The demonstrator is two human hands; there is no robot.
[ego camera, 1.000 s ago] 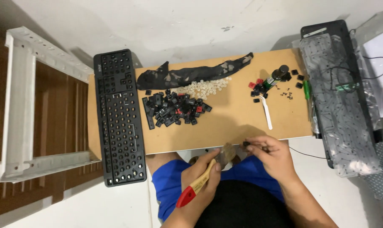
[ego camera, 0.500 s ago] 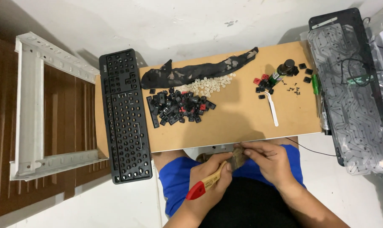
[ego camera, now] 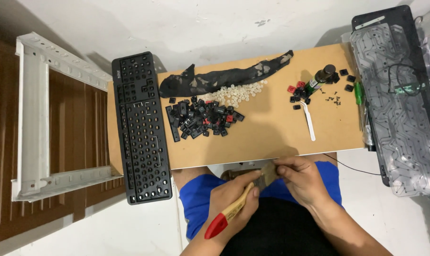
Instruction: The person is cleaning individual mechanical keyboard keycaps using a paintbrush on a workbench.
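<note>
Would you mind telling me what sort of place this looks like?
Probably a home repair corner: a small wooden table holds a stripped keyboard frame and loose keycaps, and the hands work a brush.

Bright even light, soft shadows, sharp focus, slight edge distortion.

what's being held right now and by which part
The left hand grips a paintbrush around its wooden handle, above the red end; the right hand pinches its bristles.
</note>
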